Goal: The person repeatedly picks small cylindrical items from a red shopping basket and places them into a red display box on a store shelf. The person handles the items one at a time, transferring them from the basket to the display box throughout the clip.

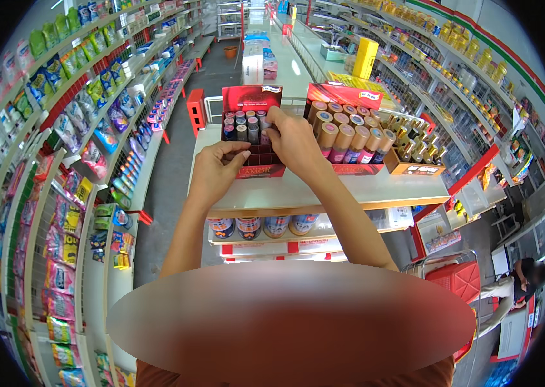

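On the shelf top stands a red cardboard display box [253, 99] with dividers; small dark bottles [241, 131] fill its back compartments, and some front compartments show no bottle. My left hand [219, 167] is at the box's front left, thumb and fingertips close together; whether anything is between them cannot be told. Over the right side of the box is my right hand [292, 140], fingers bent down at the bottles, its fingertips partly hidden. To the right, a second red display box [359, 169] holds several gold-capped bottles [344, 135]. Beside it is an orange box [415, 167] of small gold-topped bottles.
The shelf's front edge [263, 211] runs before me, with several tins [276, 226] below. Stocked shelves [122, 63] line the left aisle. A yellow box [365, 58] stands farther back. At lower right are a red basket [456, 280] and a seated person [519, 285].
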`<state>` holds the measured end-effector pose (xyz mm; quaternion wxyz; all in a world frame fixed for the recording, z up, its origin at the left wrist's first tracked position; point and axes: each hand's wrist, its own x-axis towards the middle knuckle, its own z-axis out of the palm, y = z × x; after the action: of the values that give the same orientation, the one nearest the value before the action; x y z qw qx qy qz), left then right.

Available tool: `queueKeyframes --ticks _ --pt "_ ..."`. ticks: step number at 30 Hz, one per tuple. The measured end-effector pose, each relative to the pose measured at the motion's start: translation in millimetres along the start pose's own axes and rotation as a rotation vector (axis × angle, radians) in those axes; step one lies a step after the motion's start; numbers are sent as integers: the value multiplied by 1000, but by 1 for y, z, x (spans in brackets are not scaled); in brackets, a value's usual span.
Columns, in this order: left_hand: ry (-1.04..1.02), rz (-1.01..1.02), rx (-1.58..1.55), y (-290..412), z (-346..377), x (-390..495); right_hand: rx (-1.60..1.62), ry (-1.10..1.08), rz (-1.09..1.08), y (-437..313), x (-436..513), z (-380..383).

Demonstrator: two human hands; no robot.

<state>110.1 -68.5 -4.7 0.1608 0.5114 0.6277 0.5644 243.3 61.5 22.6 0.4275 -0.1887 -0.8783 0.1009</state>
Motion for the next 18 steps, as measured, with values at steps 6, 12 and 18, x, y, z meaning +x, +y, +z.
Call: queueKeyframes --ticks 6,12,18 --pt "13 12 -18 -2 2 -1 11 35 -69 3 -5 3" --pt "30 3 -17 0 5 -1 37 30 -107 4 -6 8" --pt "75 16 34 4 9 -4 69 73 -97 -3 -17 -8"
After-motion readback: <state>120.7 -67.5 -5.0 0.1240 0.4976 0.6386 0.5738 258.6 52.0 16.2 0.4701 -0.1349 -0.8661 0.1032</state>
